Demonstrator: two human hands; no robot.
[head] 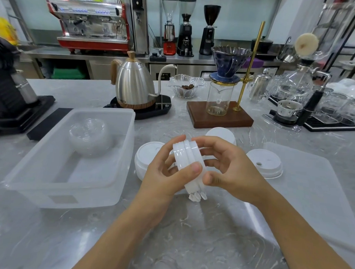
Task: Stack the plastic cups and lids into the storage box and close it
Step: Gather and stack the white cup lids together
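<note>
— Where is the small stack of white plastic lids [186, 163]?

— Centre frame, on edge above the grey marble bench [189, 235], gripped by both the left hand [167, 174] and right hand [227, 168].

— And the translucent plastic storage box [40, 182]?

— Left of the hands, open; the left hand is nearer.

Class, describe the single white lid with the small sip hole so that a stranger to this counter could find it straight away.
Start at the grey marbled counter and find the translucent flat box lid on its right side. At that sheet's near-left edge, just right of the right hand, lies a single white round plastic cup lid. Unlike the other white lids nearby, it shows a small oval sip hole on top.
</note>
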